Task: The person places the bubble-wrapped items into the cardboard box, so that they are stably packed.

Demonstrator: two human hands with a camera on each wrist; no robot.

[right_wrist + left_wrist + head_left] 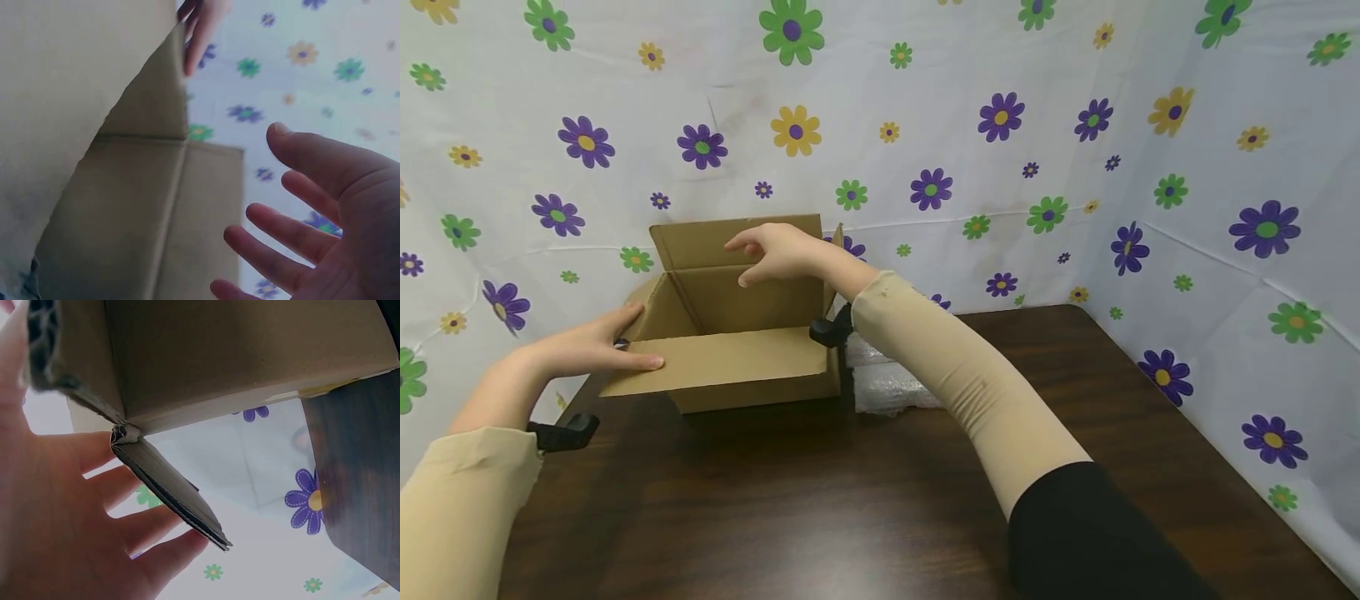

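Observation:
A cardboard box (760, 396) stands on the table with its top flaps spread apart. At its near left corner is my left hand (583, 346), the thumb lying on the front flap (737, 354). The left wrist view shows this hand's fingers (153, 528) spread and fairly straight against the side flap (175, 484), which hides some fingertips. Over the box opening hovers my right hand (775, 254), fingers loosely bent and holding nothing. In the right wrist view, that hand (337, 219) is apart from the box's flaps.
Clear bubble-wrapped items (891, 387) lie just right of the box, partly hidden behind my right forearm. The dark wooden table (850, 500) extends toward me and to the right. A flower-patterned sheet (865, 125) hangs behind and along the right side.

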